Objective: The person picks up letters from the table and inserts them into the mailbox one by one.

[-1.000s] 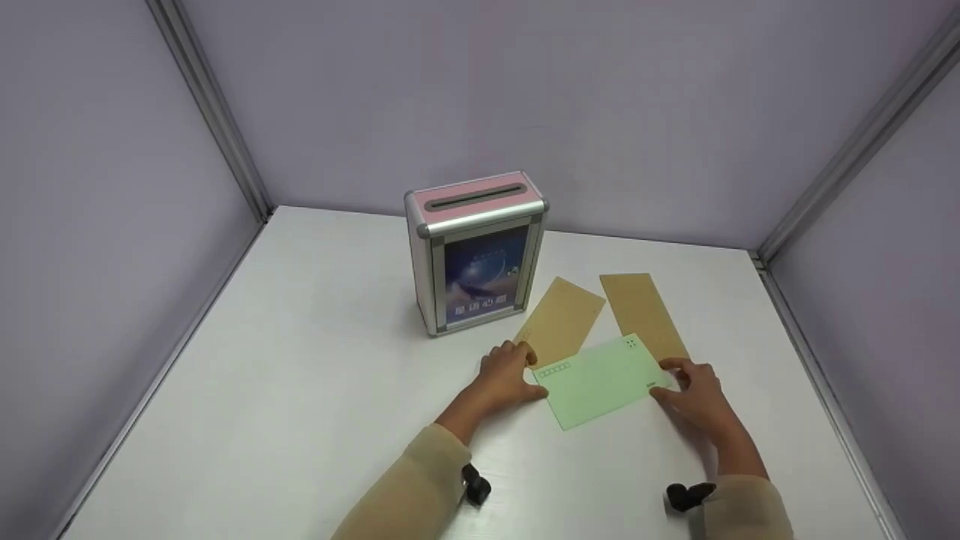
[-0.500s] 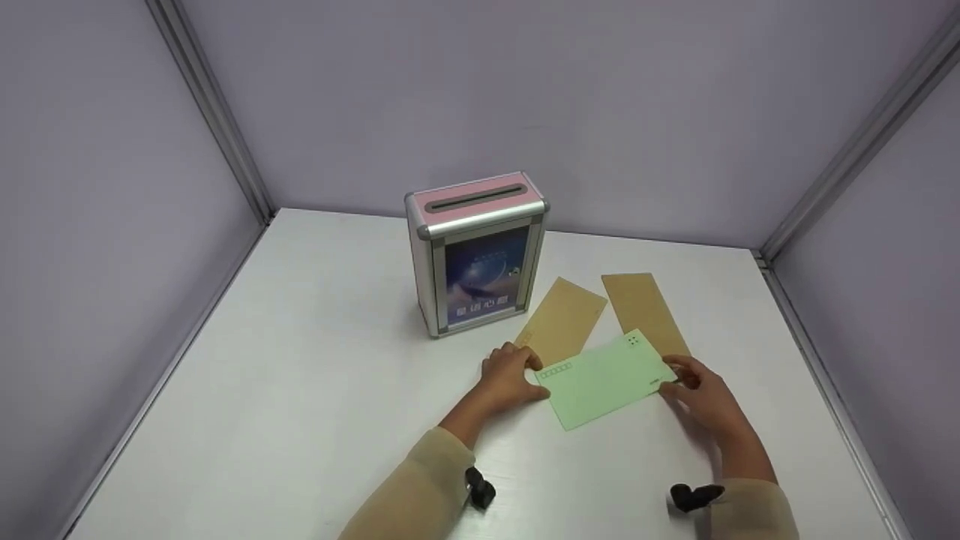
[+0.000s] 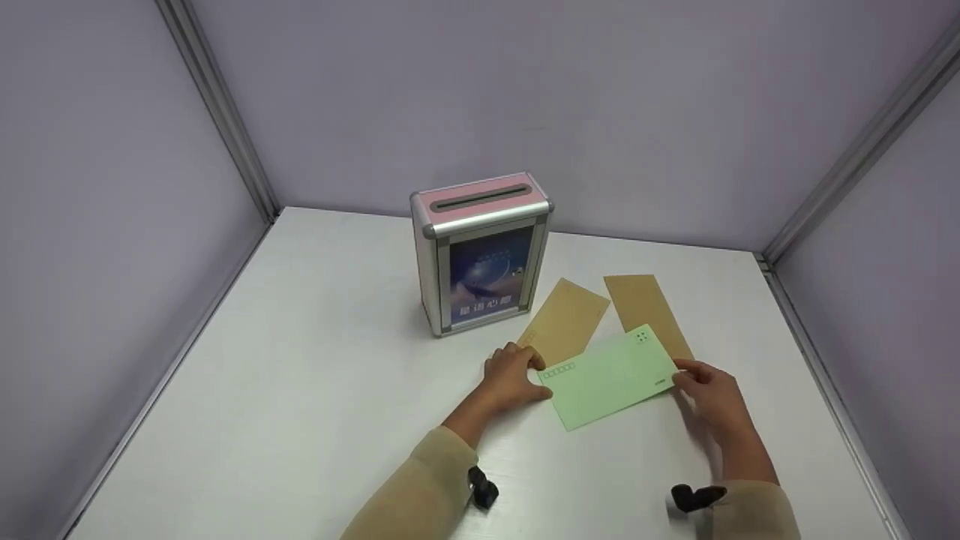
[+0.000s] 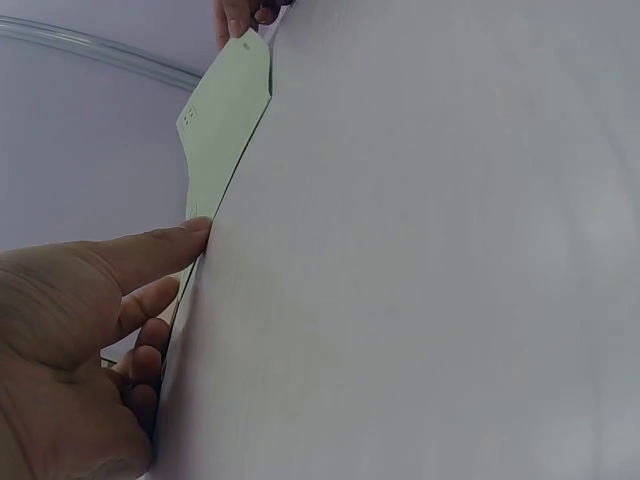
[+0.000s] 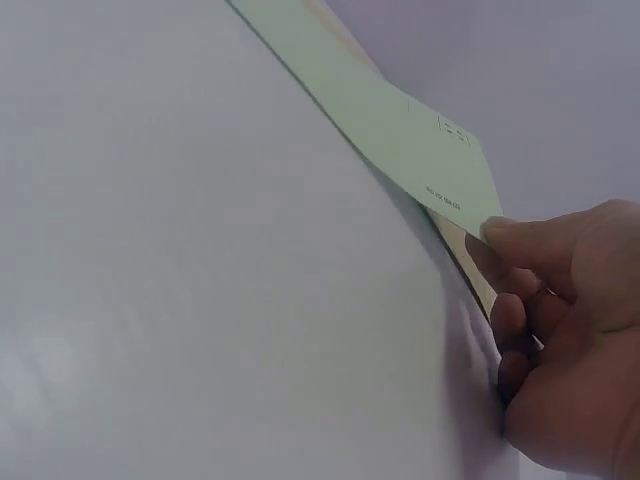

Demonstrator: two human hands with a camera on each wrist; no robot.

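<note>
Two hands, left hand, right hand, pinching green envelope (slotted box contents unseen)

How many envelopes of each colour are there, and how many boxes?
Green envelope: 1, pinched by left hand and right hand
Brown envelopes: 2
Box with a slot: 1
Total: 4

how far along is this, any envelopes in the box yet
Nothing looks posted: no envelope sits in the slot of the box. In hand: left hand and right hand pinch the green envelope by its ends, low over the table. Left: two brown envelopes lie flat beside the box.
</note>
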